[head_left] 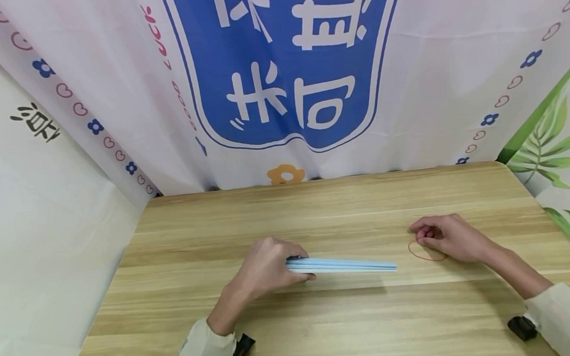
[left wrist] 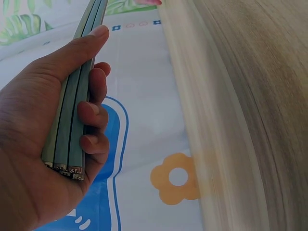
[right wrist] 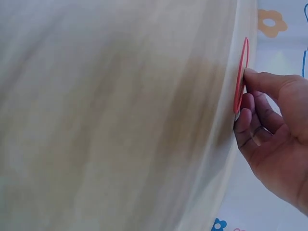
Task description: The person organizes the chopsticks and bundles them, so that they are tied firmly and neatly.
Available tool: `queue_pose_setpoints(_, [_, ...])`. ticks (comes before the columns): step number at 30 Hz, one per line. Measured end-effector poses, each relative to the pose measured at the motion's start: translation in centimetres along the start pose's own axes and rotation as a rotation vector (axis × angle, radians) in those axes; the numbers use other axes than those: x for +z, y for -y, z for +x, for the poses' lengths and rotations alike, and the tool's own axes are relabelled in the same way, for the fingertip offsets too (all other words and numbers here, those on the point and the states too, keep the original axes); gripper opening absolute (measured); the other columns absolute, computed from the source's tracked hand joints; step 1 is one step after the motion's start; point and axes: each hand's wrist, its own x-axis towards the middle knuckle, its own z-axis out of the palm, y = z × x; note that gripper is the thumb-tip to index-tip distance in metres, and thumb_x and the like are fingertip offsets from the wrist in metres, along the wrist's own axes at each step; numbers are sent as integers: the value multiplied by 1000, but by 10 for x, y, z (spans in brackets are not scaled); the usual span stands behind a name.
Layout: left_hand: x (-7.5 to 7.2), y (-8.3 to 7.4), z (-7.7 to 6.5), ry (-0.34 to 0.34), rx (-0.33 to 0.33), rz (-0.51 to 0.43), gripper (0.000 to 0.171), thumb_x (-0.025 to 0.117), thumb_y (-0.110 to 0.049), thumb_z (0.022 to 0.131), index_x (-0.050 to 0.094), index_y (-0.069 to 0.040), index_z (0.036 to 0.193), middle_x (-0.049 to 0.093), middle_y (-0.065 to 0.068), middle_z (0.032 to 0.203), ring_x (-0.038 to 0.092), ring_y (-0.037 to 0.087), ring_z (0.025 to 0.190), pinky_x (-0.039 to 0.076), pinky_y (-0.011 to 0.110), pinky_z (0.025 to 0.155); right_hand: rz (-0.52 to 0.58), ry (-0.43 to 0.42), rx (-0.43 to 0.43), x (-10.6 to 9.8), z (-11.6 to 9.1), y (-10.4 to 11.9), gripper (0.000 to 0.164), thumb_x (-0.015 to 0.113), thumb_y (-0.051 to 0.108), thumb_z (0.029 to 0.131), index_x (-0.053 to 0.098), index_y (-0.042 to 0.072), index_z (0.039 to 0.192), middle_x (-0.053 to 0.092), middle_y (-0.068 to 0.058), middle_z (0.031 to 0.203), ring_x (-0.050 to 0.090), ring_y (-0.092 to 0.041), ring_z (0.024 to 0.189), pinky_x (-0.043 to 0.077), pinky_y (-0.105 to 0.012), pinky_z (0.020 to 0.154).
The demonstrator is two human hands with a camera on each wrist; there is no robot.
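Observation:
A bundle of pale blue chopsticks (head_left: 344,265) lies in the grip of my left hand (head_left: 270,264). It points right, over the table. In the left wrist view, the thumb runs along the chopsticks (left wrist: 74,106) and the fingers curl round them, with their square ends near the palm. My right hand (head_left: 458,238) is low over the right part of the table, beside a thin red rubber band (head_left: 424,258) that forms an oval loop. In the right wrist view, the thumb tip overlaps one strand of the rubber band (right wrist: 237,91), fingers bent below it; I cannot tell whether they pinch it.
The wooden table (head_left: 327,331) spreads under both hands. A white curtain (head_left: 429,99) with a blue printed panel hangs behind its far edge. Black straps or mounts (head_left: 522,328) show at both sleeves.

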Motion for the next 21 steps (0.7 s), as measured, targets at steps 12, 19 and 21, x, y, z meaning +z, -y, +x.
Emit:
queue_pose_setpoints(12, [0,-3,0,3,-1,3,29,98,-36,78,85,-16,95,82,-6,87,57,-5,63,47,14,62,26,-89,-2,-6,-10,25,23,77,-3,95,75,3,117,78,-1,99,70,-4,87,59,-21,73])
queue_pose_setpoints(19, [0,-4,0,1,3,12,29,98,-37,78,85,-16,95,82,-6,87,57,-5,63,46,14,61,51,-139,-17,-8,-18,49,18,79,-2,93,77,6,109,80,0,95,70,1,84,60,-22,72])
queue_pose_setpoints(21, [0,-4,0,1,2,11,29,98,-37,78,85,-16,95,82,-6,87,57,-4,63,46,14,61,75,-161,-25,-6,-19,56,14,78,0,95,77,7,107,80,0,95,70,2,84,60,-21,73])
